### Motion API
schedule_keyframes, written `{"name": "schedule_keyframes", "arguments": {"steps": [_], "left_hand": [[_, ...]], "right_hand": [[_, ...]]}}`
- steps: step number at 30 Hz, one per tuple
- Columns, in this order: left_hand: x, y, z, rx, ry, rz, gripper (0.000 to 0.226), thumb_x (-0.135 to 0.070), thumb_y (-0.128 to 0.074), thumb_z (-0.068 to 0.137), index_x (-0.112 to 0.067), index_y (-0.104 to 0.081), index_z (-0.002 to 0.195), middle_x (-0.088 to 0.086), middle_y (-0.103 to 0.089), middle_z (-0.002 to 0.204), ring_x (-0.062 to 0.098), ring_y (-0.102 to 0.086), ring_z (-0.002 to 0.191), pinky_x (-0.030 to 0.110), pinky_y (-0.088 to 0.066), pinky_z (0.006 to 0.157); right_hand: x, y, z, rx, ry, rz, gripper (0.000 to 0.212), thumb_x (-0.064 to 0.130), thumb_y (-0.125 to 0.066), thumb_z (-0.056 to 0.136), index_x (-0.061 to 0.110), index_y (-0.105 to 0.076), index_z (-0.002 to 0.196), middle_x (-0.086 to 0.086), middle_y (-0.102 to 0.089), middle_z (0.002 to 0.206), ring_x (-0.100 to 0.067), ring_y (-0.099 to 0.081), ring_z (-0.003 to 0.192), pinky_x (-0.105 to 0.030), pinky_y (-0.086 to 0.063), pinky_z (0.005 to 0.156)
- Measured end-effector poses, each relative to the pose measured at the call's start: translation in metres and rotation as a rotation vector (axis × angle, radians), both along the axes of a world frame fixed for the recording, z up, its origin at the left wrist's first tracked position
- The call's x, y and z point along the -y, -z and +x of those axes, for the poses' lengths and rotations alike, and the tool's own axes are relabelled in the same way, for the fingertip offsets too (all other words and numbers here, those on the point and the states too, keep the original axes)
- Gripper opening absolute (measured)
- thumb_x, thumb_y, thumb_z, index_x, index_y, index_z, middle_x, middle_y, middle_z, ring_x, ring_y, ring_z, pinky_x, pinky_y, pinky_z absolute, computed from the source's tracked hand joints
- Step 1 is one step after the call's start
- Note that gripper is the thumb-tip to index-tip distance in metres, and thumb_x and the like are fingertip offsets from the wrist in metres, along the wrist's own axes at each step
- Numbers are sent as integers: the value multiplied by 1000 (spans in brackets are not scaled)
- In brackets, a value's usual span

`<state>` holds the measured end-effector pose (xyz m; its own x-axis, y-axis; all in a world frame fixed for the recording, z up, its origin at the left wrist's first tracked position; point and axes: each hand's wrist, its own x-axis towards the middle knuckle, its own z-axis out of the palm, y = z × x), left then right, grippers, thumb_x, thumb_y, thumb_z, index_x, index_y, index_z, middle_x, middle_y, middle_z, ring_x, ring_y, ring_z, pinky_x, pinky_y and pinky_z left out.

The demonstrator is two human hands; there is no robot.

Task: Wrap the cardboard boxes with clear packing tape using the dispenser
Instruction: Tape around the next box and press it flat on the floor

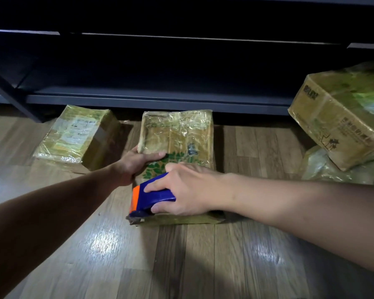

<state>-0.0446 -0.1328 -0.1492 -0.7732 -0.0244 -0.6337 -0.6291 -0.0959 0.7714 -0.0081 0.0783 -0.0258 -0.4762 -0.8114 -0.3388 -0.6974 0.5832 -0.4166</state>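
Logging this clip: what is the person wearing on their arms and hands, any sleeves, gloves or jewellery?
Nothing worn is visible. The left grip and right grip are bare hands, no gloves, no rings seen. The left forearm and right forearm are uncovered to the frame edge: no sleeves, watch or bracelet in view.

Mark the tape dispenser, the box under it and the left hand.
tape dispenser (pixel 158 198): head view, on its blue body.
box (pixel 177 134): head view, on its taped top face.
left hand (pixel 134 164): head view, on the back of the hand.
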Motion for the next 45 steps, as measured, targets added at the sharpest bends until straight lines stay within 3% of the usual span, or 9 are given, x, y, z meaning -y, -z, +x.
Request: {"name": "schedule_keyframes", "arguments": {"steps": [3, 6, 9, 12, 15, 20, 32, 37, 45], "left_hand": [[-2, 1, -1, -1, -63, -85, 72, -21, -95, 63, -7, -67, 128, 14, -78, 110, 28, -78, 95, 40, -61, 84], [-14, -1, -3, -144, 11, -476, 84, -41, -94, 69, -24, -55, 142, 9, -72, 128, 21, -73, 106, 33, -59, 84], [-32, -9, -6, -220, 312, -1011, 112, -69, -74, 81, -40, -7, 165, 18, -19, 168, 41, -27, 151, 56, -32, 118], [-42, -12, -12, -284, 654, -1281, 110, -98, -34, 74, -49, 9, 162, 4, 25, 171, 37, 18, 158, 66, -11, 125], [-38, -9, -15, -248, 766, -1316, 112, -101, -16, 67, -47, 15, 161, 1, 31, 169, 35, 32, 153, 63, -18, 125], [-37, -8, -14, -301, 737, -1294, 112, -102, -21, 69, -48, 8, 163, -5, 26, 171, 34, 34, 152, 61, -32, 119], [-32, -5, -11, -349, 781, -1293, 100, -98, -23, 81, -47, 5, 163, -5, 23, 171, 36, 40, 148, 61, -9, 125], [-33, -5, -10, -367, 788, -1321, 99, -97, -17, 81, -48, 7, 162, -3, 22, 172, 38, 36, 150, 65, -3, 125], [-61, -8, -13, -204, 787, -1498, 101, -92, -1, 83, -34, 13, 164, 9, 24, 170, 43, 22, 155, 81, 4, 115]], "right_hand": [[6, 4, -1, -32, 3, 8, 56, 65, -54, 94, 46, -46, 147, -1, -38, 102, -30, -56, 104, -32, -37, 77], [4, 8, -3, -32, 15, -10, 55, 65, -53, 95, 46, -47, 146, -1, -38, 101, -27, -52, 98, -31, -36, 77], [3, 10, -5, -26, 17, -23, 55, 65, -53, 95, 47, -48, 146, 1, -38, 96, -22, -44, 88, -31, -36, 76], [3, 12, -6, -19, 19, -26, 55, 67, -53, 94, 49, -47, 145, 2, -37, 97, -26, -52, 94, -32, -39, 76], [2, 15, -7, -29, 3, -30, 56, 67, -52, 94, 48, -47, 146, 0, -38, 100, -29, -54, 100, -32, -40, 77], [-11, 19, -13, -11, -15, -70, 58, 67, -54, 94, 47, -45, 147, 2, -39, 102, -18, -46, 89, -26, -35, 71], [-185, 17, -42, 22, 99, 21, 54, 92, -32, 81, 79, -27, 134, 17, -43, 97, -5, -52, 84, -12, -39, 65], [-181, 22, -49, 20, 76, 58, 64, 89, -36, 80, 64, -44, 138, 16, -43, 89, -4, -51, 76, -12, -39, 64], [-185, 22, -46, -5, 61, 64, 66, 91, -33, 80, 66, -36, 141, 19, -40, 91, -3, -49, 75, -14, -34, 63]]}}
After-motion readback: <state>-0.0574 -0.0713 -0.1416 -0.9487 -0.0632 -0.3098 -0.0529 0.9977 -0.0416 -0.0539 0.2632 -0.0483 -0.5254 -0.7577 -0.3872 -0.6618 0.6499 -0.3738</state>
